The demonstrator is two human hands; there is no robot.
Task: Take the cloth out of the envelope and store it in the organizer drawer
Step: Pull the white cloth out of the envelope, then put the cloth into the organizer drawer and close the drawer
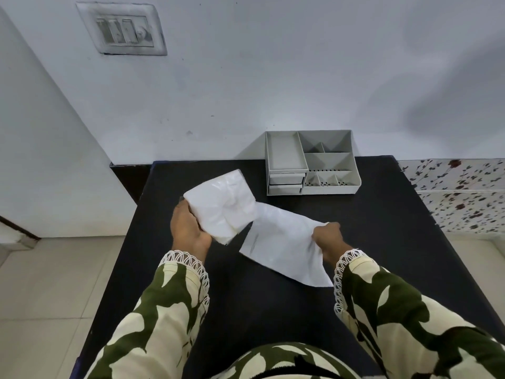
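Cloth (221,205): white, folded into a thick soft pad, creased on top, possibly inside a thin clear wrap (surface looks slightly glossy; cannot confirm). It is held up above the left half of the desk, clear of the envelope's open end or just touching it; contact cannot be resolved. Left hand (188,228) grips the cloth's near left corner, fingers closed underneath and thumb on the edge.

Envelope (284,246): white, flat, wrinkled, lying slantwise near the middle of the desk. Right hand (328,237) pinches its right edge, fingers pressed together on the paper. Faint grey marks on the envelope face; not readable.

Organizer (311,162): pale grey plastic, at the far edge of the desk, right of centre. Open tray on the left top, several divided compartments on the right, some with perforated floors. Two small drawers (286,183) stacked at the front left, both closed.

Desk (382,242): black, matte.

Room: pale wall (273,77) behind, scuffed, with a switch plate (123,28) at upper left. Light floor tiles (41,283) to the left; a flecked tiled band (464,192) to the right. Sleeves (164,318) green and cream patterned with white lace cuffs.

No legible labels or brands.
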